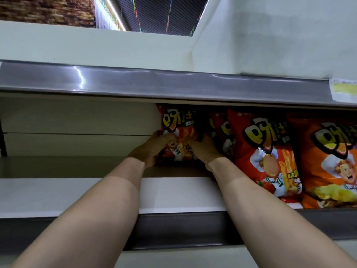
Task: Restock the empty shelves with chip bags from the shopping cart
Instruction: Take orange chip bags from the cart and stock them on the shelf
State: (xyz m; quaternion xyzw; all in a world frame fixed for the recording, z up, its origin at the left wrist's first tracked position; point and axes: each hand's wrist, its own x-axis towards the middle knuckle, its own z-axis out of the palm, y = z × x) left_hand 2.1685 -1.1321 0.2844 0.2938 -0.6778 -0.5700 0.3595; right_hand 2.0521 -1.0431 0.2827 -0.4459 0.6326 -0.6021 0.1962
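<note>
Both arms were reaching deep into the shelf (58,194), under the grey price rail (135,80) of the shelf above. The left hand (152,146) was gripping the left lower edge of a red chip bag (177,122), fingers curled round it. The right hand (202,149) was clamped on the same bag's right lower part, though its fingertips were in shadow and hard to make out. The bag stood upright at the back of the shelf, close to the rear panel, at the left end of the row of bags.

Just to its right was another red bag (222,132), mostly in shadow. A second red bag (266,151) stood nearer the front, leaning slightly. An orange bag (332,161) was at far right, its base at the shelf's front edge. The left part of the shelf held no bags. A yellow-and-white label (343,91) sat at the right end of the price rail, its print unreadable.
</note>
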